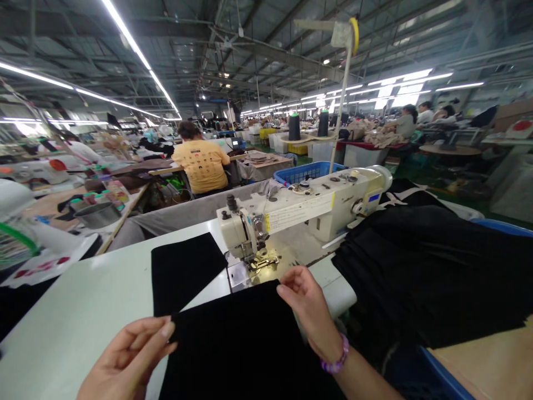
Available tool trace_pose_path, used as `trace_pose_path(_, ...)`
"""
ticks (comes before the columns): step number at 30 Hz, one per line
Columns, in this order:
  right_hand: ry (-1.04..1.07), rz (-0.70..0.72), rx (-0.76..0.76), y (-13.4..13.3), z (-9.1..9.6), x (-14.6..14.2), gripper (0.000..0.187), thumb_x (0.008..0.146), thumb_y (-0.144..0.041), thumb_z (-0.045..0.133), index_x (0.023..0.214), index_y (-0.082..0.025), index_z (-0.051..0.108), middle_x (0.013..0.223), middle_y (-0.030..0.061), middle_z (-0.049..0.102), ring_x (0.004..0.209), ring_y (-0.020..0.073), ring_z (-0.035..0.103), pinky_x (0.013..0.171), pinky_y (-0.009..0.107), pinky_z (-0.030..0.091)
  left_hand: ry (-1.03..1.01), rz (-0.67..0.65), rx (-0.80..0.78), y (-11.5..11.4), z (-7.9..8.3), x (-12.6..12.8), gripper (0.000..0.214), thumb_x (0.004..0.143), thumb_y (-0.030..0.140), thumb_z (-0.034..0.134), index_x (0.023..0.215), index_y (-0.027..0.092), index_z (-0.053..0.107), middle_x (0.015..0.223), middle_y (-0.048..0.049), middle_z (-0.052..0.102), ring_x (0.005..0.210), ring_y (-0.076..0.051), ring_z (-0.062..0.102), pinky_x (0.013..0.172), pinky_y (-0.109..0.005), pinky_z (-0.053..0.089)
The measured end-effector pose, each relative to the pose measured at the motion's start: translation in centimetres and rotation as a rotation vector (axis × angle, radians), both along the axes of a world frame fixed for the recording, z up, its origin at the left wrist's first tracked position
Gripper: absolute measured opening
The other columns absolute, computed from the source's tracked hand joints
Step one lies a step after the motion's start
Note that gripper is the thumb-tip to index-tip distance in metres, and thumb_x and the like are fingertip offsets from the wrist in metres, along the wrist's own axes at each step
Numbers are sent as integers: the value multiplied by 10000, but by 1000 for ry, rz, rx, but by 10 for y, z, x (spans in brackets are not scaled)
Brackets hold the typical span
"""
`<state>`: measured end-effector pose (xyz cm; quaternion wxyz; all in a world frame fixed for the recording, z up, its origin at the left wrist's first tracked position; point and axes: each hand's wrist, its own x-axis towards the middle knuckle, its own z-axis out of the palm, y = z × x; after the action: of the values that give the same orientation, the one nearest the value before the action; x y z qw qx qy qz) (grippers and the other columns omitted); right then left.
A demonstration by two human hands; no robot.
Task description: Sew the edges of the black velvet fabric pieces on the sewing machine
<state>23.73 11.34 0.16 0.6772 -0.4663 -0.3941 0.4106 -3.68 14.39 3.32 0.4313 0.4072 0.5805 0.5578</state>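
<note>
A black fabric piece (233, 350) hangs stretched between my two hands in front of the sewing machine (291, 211). My left hand (133, 353) pinches its upper left corner between thumb and fingers. At the upper right corner, my right hand (306, 305) grips the same cloth, a beaded bracelet on its wrist. Just beyond, another black fabric piece (183, 272) lies flat on the pale table (91, 311), its right tip at the machine's needle area. The machine's metal guide (264, 264) sits near the right fingertips, apart from them.
A big pile of black fabric (433, 266) covers the right side. Blue baskets stand behind the machine (310, 171) and at lower right. A thread stand pole (342, 100) rises behind. A person in a yellow shirt (200, 165) sits ahead, back turned. A metal bowl (97, 215) stands left.
</note>
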Motion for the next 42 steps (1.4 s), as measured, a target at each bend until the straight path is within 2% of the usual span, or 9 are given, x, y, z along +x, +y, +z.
trace_pose_path(5, -473, 222, 77, -29, -8, 3, 214, 746, -137, 542, 945, -207, 510, 835, -10, 554, 769, 159, 537, 727, 267, 435, 482, -251, 93, 50, 28, 20, 299, 574, 427, 755, 723, 195, 640, 663, 15, 644, 580, -128, 545, 548, -228, 442)
trace_pose_path(8, -647, 362, 172, -50, -22, -1, 226, 768, -86, 508, 946, -223, 539, 856, -14, 568, 785, 151, 545, 734, 252, 420, 701, -534, 169, 83, 19, 50, 150, 640, 340, 648, 657, 203, 590, 600, 27, 587, 596, -153, 548, 613, -270, 429)
trace_pose_path(10, -668, 374, 258, -57, -36, -4, 183, 804, -72, 471, 898, -218, 530, 834, -11, 564, 780, 144, 549, 718, 237, 414, 773, -598, 213, 98, 3, 73, 79, 649, 261, 612, 640, 207, 556, 602, 32, 575, 593, -150, 539, 614, -268, 408)
trace_pose_path(14, -731, 320, 318, -58, -57, -1, 256, 827, -32, 428, 974, -214, 531, 897, 12, 594, 838, 155, 571, 747, 237, 428, 801, -538, 230, 106, -31, 102, 123, 662, 190, 598, 621, 215, 484, 607, 40, 559, 592, -143, 526, 602, -259, 369)
trace_pose_path(18, -926, 226, 378, -55, -62, 5, 292, 820, 9, 394, 990, -192, 520, 882, 31, 592, 803, 178, 552, 710, 281, 406, 772, -484, 210, 108, -48, 103, 120, 691, 226, 607, 650, 216, 495, 632, 39, 570, 609, -143, 535, 607, -256, 388)
trace_pose_path(24, -1031, 94, 380, -48, -60, 0, 213, 789, 1, 450, 879, -175, 530, 873, 45, 545, 814, 208, 501, 713, 330, 373, 729, -457, 167, 127, -53, 105, 120, 648, 220, 640, 655, 205, 521, 635, 38, 599, 603, -141, 557, 601, -253, 421)
trace_pose_path(36, -1043, 84, 462, -39, -53, -2, 221, 785, 6, 433, 891, -175, 505, 871, 31, 573, 834, 202, 525, 880, 412, 398, 853, -430, 182, 140, -52, 113, 140, 679, 147, 613, 698, 206, 487, 612, 37, 564, 566, -143, 552, 555, -254, 422)
trace_pose_path(39, -1080, 112, 457, -43, -52, 1, 241, 813, 2, 440, 932, -182, 539, 897, 28, 590, 875, 200, 537, 1000, 446, 363, 913, -368, 241, 125, -45, 112, 163, 699, 167, 642, 808, 190, 523, 810, -37, 621, 793, -224, 616, 733, -348, 500)
trace_pose_path(42, -1094, 140, 442, -46, -49, 4, 268, 802, 1, 454, 965, -181, 564, 937, 36, 604, 922, 208, 541, 1045, 462, 346, 1043, -361, 421, 77, -35, 107, 247, 745, 226, 674, 962, 169, 570, 1077, -124, 610, 1069, -314, 563, 945, -491, 466)
